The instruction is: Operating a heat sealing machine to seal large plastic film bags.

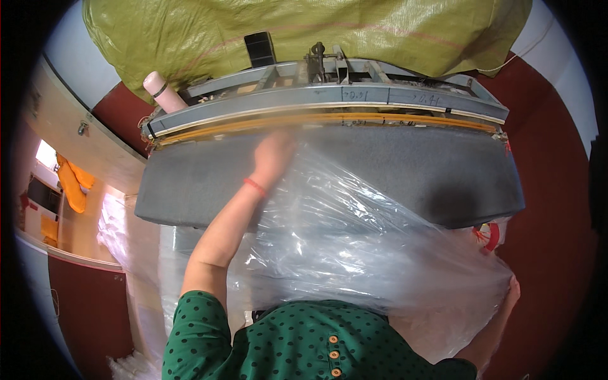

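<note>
A clear plastic sheet (354, 234) stretches across the front of a grey cloth-covered work surface (202, 177) and hangs down over my lap. My left hand (272, 156), wearing a red wrist band, is over the back middle of the surface. It is smeared by motion, but the fingers look closed on the sheet's upper edge. Far out at the right, low beside the surface, my right hand (514, 289) is closed on the sheet's outer corner. The film is pulled taut in slanting folds between both hands.
Behind the surface runs a long grey metal frame (253, 98) with an orange strip (380, 118) along it. A pink bottle (163, 94) and a dark phone (259, 49) stand there against a yellow-green woven sheet (380, 31). More plastic film (113, 228) hangs at left, by an open door (82, 120).
</note>
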A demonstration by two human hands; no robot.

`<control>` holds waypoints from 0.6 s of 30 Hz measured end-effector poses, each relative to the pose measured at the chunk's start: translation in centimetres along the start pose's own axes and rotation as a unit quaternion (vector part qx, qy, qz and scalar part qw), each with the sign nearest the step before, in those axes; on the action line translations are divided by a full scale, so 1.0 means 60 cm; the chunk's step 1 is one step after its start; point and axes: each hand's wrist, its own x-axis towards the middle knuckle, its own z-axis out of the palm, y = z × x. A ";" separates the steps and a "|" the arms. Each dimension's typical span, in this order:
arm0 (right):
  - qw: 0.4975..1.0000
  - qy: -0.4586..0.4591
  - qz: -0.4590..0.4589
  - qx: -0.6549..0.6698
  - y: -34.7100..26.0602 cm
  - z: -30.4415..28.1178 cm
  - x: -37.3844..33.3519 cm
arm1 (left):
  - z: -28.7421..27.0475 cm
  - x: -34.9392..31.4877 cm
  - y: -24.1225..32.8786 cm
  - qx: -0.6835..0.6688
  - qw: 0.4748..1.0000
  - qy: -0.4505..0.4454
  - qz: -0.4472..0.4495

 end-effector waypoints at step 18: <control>0.956 -0.018 -0.294 0.006 -0.297 0.725 0.232 | -0.131 -0.003 -0.387 -0.016 0.905 0.333 -0.265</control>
